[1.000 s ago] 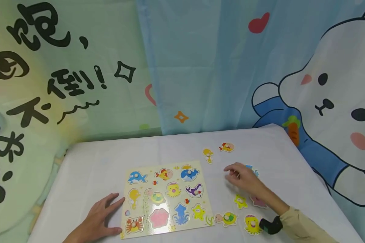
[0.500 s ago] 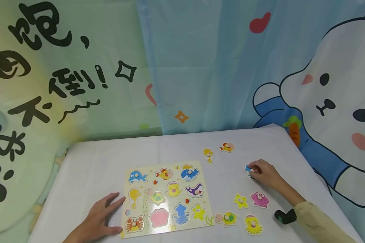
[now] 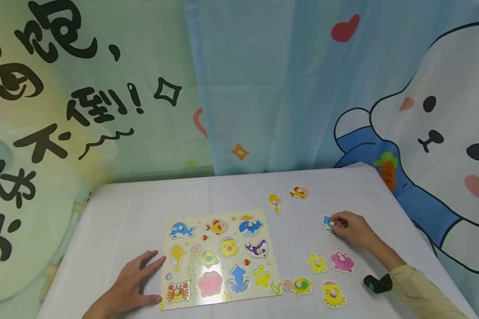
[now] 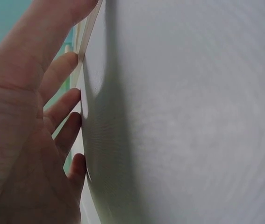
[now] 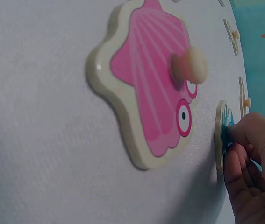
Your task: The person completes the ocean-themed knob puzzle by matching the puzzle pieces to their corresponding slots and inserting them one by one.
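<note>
My right hand (image 3: pixel 353 228) pinches the knob of a blue squid puzzle piece (image 3: pixel 326 220), at the right of the table. In the right wrist view the thumb and fingers cover part of this blue piece (image 5: pixel 224 128). A pale yellow puzzle board (image 3: pixel 219 217) with sea-animal shapes lies left of centre. Beside its left edge rests my left hand (image 3: pixel 127 283), fingers spread, thumb and fingertip right at the edge. The left wrist view shows that hand (image 4: pixel 34 126) with its fingertips along the board's edge. A pink shell piece (image 5: pixel 155 70) with a round knob lies nearest the right wrist camera.
Loose on the white table (image 3: pixel 143 208) lie a seahorse piece (image 3: pixel 275 204), a fish piece (image 3: pixel 300 192), a starfish piece (image 3: pixel 317 263), a turtle piece (image 3: pixel 302 286) and a yellow octopus piece (image 3: pixel 333 294). A black device (image 3: pixel 378 283) is at the right wrist. A printed curtain (image 3: pixel 247 88) hangs behind.
My right hand has moved right, away from the board's side, and taken hold of the blue squid piece's knob. The left hand has stayed beside the board.
</note>
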